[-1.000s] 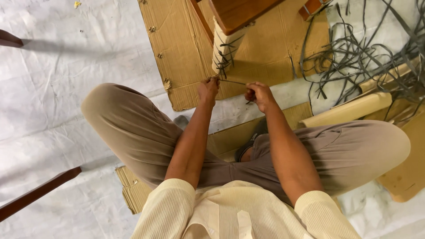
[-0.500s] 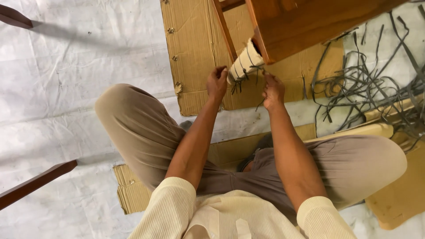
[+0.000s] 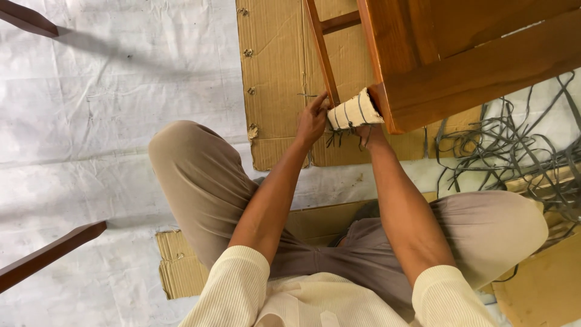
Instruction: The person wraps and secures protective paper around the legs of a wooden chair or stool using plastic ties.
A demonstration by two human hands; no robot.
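Seen from the head camera, the person sits cross-legged on a white floor sheet (image 3: 91, 151), both forearms stretched forward to a cream padded wrap (image 3: 354, 112) bound around the end of a leg of a brown wooden furniture piece (image 3: 460, 54). Thin grey strips cross the wrap, and short loose ends hang beneath it. The left hand (image 3: 311, 121) is at the wrap's left end, its fingers curled and closed against the padding just below a slim wooden rail (image 3: 322, 51); whether it pinches a strip end there I cannot tell. The right hand (image 3: 370, 134) lies under the wrap, mostly hidden by it, so whether its grip is open or closed cannot be told; only the wrist and part of the back show, touching the wrap's underside. Beneath the furniture lies a flattened cardboard sheet (image 3: 272, 66), its edges ragged. More cardboard (image 3: 181, 266) shows under the person's legs and at the lower right. A tangle of loose grey strips (image 3: 520, 151) sprawls on the floor to the right, near the right knee. Two dark wooden pieces (image 3: 48, 254) jut in from the left edge, well apart from the hands.
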